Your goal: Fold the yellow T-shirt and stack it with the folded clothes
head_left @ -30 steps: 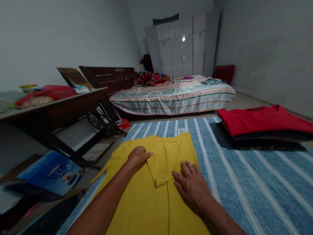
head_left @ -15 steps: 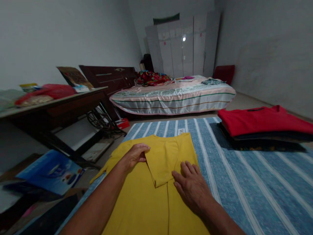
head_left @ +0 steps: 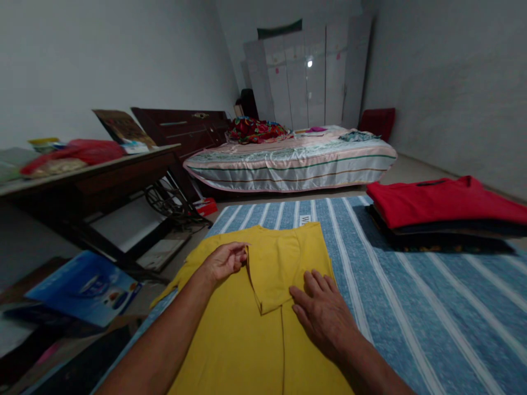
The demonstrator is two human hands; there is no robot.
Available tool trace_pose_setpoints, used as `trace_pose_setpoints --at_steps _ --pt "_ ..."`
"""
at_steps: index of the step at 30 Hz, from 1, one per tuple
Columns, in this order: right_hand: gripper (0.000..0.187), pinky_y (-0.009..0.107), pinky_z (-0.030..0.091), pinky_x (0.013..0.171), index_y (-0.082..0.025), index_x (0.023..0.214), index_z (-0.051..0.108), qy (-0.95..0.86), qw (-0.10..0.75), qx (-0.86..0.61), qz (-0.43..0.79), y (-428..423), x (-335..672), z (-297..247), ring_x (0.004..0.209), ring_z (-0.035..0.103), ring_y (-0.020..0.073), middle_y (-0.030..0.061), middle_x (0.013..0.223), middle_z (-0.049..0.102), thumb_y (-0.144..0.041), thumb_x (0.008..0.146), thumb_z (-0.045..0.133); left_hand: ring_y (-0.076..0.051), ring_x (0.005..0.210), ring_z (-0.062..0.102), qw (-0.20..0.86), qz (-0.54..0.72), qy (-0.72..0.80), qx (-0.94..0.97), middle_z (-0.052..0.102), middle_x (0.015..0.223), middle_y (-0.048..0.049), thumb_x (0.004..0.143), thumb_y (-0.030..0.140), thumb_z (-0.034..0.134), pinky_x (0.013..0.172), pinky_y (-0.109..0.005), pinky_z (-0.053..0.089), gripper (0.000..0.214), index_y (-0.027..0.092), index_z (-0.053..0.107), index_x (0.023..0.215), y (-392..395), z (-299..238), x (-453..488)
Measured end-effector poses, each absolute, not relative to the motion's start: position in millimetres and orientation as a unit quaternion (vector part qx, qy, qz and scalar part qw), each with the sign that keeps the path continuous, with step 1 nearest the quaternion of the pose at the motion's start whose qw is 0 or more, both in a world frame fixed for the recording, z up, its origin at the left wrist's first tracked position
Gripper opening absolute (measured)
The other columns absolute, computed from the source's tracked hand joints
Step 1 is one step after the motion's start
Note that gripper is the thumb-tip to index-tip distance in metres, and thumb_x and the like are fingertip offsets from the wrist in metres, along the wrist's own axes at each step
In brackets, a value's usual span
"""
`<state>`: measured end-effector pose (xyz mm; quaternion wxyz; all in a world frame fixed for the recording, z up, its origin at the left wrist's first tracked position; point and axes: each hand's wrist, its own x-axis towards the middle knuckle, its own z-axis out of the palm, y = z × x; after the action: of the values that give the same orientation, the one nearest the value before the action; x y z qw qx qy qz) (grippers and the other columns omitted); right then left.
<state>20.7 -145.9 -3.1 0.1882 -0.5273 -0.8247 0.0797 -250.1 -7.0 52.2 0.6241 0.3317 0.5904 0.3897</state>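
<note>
A yellow shirt (head_left: 247,340) lies flat in front of me on a blue and white striped mat (head_left: 411,296). One sleeve flap (head_left: 274,277) is folded onto the shirt's middle. My left hand (head_left: 222,262) pinches the upper edge of that flap, fingers curled round the cloth and lifting it a little. To its right, my right hand (head_left: 323,312) lies flat with fingers stretched out, pressing the shirt beside the flap.
A stack of folded clothes topped by a red garment (head_left: 440,206) sits on the mat at the right. A dark wooden table (head_left: 102,175) stands at the left with a blue printed bag (head_left: 84,285) below it. A bed (head_left: 292,159) and pale wardrobe (head_left: 304,77) are behind.
My left hand went from lying on the flap's edge to pinching it and turning it up slightly. My right hand stayed where it was.
</note>
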Motion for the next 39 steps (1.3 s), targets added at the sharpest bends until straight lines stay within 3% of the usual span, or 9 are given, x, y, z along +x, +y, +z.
trace_pose_setpoints --at_steps 4,9,15,22,27,31,35,39 --pt "0.036 0.051 0.027 0.104 -0.034 0.127 0.053 -0.824 0.191 -0.528 0.078 -145.5 20.3 -3.2 0.131 0.035 0.0342 0.0135 0.138 0.044 -0.04 0.095 0.038 -0.009 0.05 0.059 0.604 0.398 0.586 0.364 0.062 0.062 -0.0008 0.063 0.004 0.061 0.036 -0.012 0.037 0.022 0.011 0.062 0.084 -15.4 51.7 -255.6" --pt "0.035 0.051 0.027 0.104 -0.033 0.127 0.053 -0.824 0.189 -0.53 0.074 -146.0 19.6 -2.2 0.13 0.035 0.0337 0.0128 0.137 0.045 -0.04 0.095 0.039 -0.01 0.052 0.059 0.57 0.379 0.599 0.416 0.064 0.064 -0.002 0.053 0.006 0.069 0.037 -0.013 0.033 0.034 0.01 0.065 0.087 -22.4 51.2 -253.5" --pt "0.036 0.051 0.026 0.104 -0.034 0.127 0.052 -0.824 0.191 -0.529 0.075 -147.0 20.0 -2.4 0.131 0.034 0.0341 0.014 0.139 0.043 -0.039 0.095 0.038 -0.007 0.039 0.047 0.485 0.381 0.641 0.457 0.058 0.05 0.0006 0.05 0.015 0.065 0.034 -0.014 0.022 0.022 0.011 0.064 0.071 -17.9 39.8 -242.0" --pt "0.036 0.051 0.025 0.104 -0.033 0.128 0.052 -0.824 0.185 -0.529 0.082 -147.5 21.4 -0.7 0.131 0.034 0.0347 0.014 0.139 0.043 -0.04 0.095 0.039 -0.007 0.034 0.037 0.365 0.414 0.654 0.517 0.045 0.037 0.0078 0.051 0.018 0.051 0.037 -0.018 0.026 0.018 0.016 0.06 0.066 -18.2 33.3 -238.4" --pt "0.036 0.05 0.026 0.104 -0.033 0.127 0.053 -0.826 0.187 -0.525 0.08 -146.1 20.6 -0.5 0.131 0.035 0.0341 0.014 0.138 0.044 -0.039 0.095 0.038 -0.007 0.033 0.04 0.317 0.36 0.676 0.559 0.048 0.038 0.0053 0.051 0.015 0.053 0.037 -0.019 0.025 0.004 0.016 0.056 0.053 -19.1 33.6 -240.3" --pt "0.036 0.05 0.025 0.105 -0.033 0.127 0.052 -0.824 0.191 -0.527 0.079 -145.0 20.2 -1.9 0.131 0.034 0.0337 0.0132 0.139 0.043 -0.039 0.095 0.039 -0.009 0.034 0.042 0.257 0.313 0.701 0.586 0.046 0.038 0.0048 0.056 0.014 0.056 0.039 -0.019 0.026 0.006 0.018 0.054 0.051 -16.6 30.6 -244.5" --pt "0.035 0.051 0.025 0.104 -0.034 0.127 0.052 -0.823 0.19 -0.528 0.085 -144.7 20.4 -3.2 0.131 0.033 0.0338 0.0127 0.139 0.043 -0.039 0.095 0.039 -0.017 0.052 0.054 0.154 0.272 0.718 0.622 0.052 0.046 0.0 0.059 0.01 0.056 0.046 -0.022 0.034 0.012 0.019 0.052 0.053 -18.2 38.4 -247.0" --pt "0.035 0.051 0.025 0.105 -0.033 0.127 0.052 -0.824 0.193 -0.526 0.083 -145.2 20.8 -3.1 0.131 0.033 0.0337 0.0127 0.139 0.043 -0.04 0.095 0.039 -0.027 0.089 0.059 0.072 0.24 0.678 0.691 0.064 0.081 -0.0092 0.069 0.014 0.052 0.071 -0.031 0.045 0.01 0.02 0.06 0.07 -27.2 51.2 -226.9"
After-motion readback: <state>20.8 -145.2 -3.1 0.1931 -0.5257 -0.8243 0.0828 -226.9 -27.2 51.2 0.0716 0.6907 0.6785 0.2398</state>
